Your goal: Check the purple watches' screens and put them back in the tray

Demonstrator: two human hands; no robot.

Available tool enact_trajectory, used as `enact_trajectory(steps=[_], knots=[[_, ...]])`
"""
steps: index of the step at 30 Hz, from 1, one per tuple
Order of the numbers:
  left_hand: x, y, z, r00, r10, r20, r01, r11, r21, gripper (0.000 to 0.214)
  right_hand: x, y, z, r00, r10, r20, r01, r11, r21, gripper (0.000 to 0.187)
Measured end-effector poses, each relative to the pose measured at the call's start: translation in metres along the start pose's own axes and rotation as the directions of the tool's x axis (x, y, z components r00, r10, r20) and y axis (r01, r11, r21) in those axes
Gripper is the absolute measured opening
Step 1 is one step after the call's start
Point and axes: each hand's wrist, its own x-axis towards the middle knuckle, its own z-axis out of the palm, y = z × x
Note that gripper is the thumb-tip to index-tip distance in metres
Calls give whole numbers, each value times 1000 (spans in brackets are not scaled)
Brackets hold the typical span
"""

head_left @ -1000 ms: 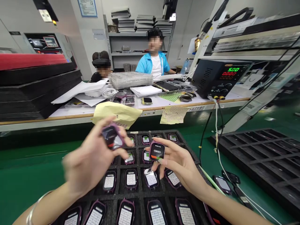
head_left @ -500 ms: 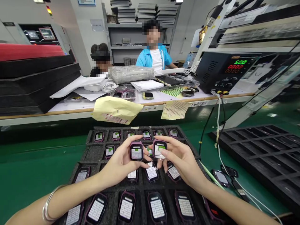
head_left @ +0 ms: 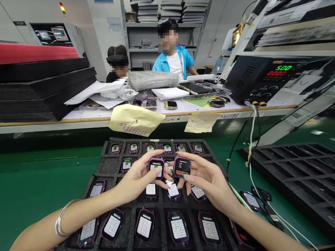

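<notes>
My left hand (head_left: 142, 174) grips a purple-framed smartwatch body (head_left: 156, 165), its thumb resting on the lit screen with white and green cells. Close beside it, my right hand (head_left: 206, 174) grips a second smartwatch (head_left: 182, 166); this one shows a dark screen with small text and a red bar, the thumb at its lower edge. Both are held above a black foam tray (head_left: 104, 166) of compartments. More purple watches lie in it, such as one (head_left: 144, 225) in the front row with a white grid on its screen. My hands hide part of the middle rows.
A power supply (head_left: 264, 80) with lit digits stands on the bench (head_left: 99, 127) ahead. Stacked black foam trays (head_left: 39, 90) rise at the left. Another foam tray (head_left: 295, 174) lies at the right, near cables (head_left: 252, 139). Two people sit across the bench.
The right watch's screen has gone from a white and green grid to dark text with a red bar. My left thumb has moved onto the left watch's screen. The view has shifted slightly.
</notes>
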Motion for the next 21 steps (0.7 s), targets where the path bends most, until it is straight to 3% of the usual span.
enact_trajectory(steps=[6, 11, 21], knots=[[-2, 0, -1, 1000, 19, 21, -19, 1000, -17, 49, 1, 0, 3, 1000, 20, -4, -20, 999, -42, 50], [-3, -1, 0, 999, 31, 15, -30, 999, -16, 61, 1, 1, -1, 1000, -14, 14, 14, 999, 29, 47], [-4, -4, -2, 1000, 15, 17, -15, 999, 31, 50, 3, 11, -5, 997, -52, -54, 50, 998, -27, 25]])
